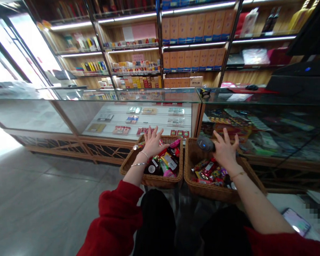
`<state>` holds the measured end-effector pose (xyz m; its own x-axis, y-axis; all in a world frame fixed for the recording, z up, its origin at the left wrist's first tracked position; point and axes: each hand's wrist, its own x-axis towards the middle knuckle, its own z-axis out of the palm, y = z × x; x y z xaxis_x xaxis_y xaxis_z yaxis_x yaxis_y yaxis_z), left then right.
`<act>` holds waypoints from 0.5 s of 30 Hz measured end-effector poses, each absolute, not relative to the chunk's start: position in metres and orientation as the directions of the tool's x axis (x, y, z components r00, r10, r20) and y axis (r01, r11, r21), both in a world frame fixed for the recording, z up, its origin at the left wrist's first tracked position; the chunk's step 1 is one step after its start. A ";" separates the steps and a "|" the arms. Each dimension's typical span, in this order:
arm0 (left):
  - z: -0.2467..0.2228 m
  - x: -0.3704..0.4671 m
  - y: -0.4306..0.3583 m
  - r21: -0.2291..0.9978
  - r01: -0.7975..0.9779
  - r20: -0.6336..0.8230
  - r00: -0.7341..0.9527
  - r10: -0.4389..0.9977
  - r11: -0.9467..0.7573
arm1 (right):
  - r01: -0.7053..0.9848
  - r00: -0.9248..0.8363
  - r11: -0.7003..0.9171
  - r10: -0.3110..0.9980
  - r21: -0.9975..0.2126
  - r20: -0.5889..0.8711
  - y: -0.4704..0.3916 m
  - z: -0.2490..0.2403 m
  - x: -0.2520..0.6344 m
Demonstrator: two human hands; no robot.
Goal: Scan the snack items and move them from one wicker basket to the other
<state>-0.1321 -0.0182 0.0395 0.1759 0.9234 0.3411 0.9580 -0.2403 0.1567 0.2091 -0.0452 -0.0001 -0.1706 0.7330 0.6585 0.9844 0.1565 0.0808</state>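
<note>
My left hand (152,143) hovers over the left wicker basket (160,183), fingers spread and holding nothing. Wrapped candies (168,161) in pink, yellow, green and dark wrappers fill much of that basket. Over the right wicker basket (210,190), my right hand (226,151) is open too, its fingers stretched apart. Close by its thumb side is a dark grey rounded device (206,143) with a small blue light; whether the hand touches it I cannot tell. Beneath lie more wrapped sweets (209,171), some red, some purple, partly hidden by my right hand.
Behind the baskets stands a glass display counter (138,119) with small packs inside. Lit shelves (194,46) of boxes line the wall. A phone (296,221) lies on a pale surface at lower right. Tiled floor (56,199) spreads at left.
</note>
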 end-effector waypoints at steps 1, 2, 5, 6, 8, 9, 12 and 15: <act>0.038 -0.123 -0.016 0.153 0.953 0.338 0.198 0.920 -0.261 | 0.985 -0.164 0.153 0.736 0.074 0.657 -0.045 -0.001 0.212; 0.036 -0.114 -0.014 0.148 0.947 0.335 0.224 0.915 -0.286 | 0.986 -0.157 0.151 0.737 0.067 0.657 -0.046 -0.001 0.215; 0.031 -0.085 -0.010 0.130 0.916 0.332 0.321 0.887 -0.380 | 0.989 -0.136 0.141 0.737 0.046 0.662 -0.047 -0.002 0.223; 0.030 -0.076 -0.008 0.127 0.905 0.326 0.348 0.879 -0.405 | 0.990 -0.130 0.136 0.738 0.042 0.662 -0.048 -0.002 0.226; 0.028 -0.058 -0.006 0.123 0.891 0.309 0.384 0.870 -0.437 | 0.992 -0.118 0.123 0.742 0.039 0.660 -0.050 -0.002 0.232; 0.027 -0.049 -0.004 0.120 0.885 0.300 0.400 0.866 -0.451 | 0.993 -0.111 0.114 0.745 0.038 0.658 -0.051 -0.002 0.235; 0.023 -0.024 -0.001 0.103 0.866 0.268 0.449 0.853 -0.489 | 0.996 -0.079 0.079 0.755 0.030 0.651 -0.054 -0.003 0.245; 0.019 -0.001 0.002 0.080 0.850 0.224 0.494 0.840 -0.521 | 0.998 -0.060 0.051 0.763 0.033 0.644 -0.056 -0.005 0.255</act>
<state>-0.0012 0.0019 0.0189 0.4942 0.8399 0.2243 0.8496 -0.5213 0.0803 0.2552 -0.0559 -0.0051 -0.0605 0.7626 0.6440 0.9981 0.0509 0.0335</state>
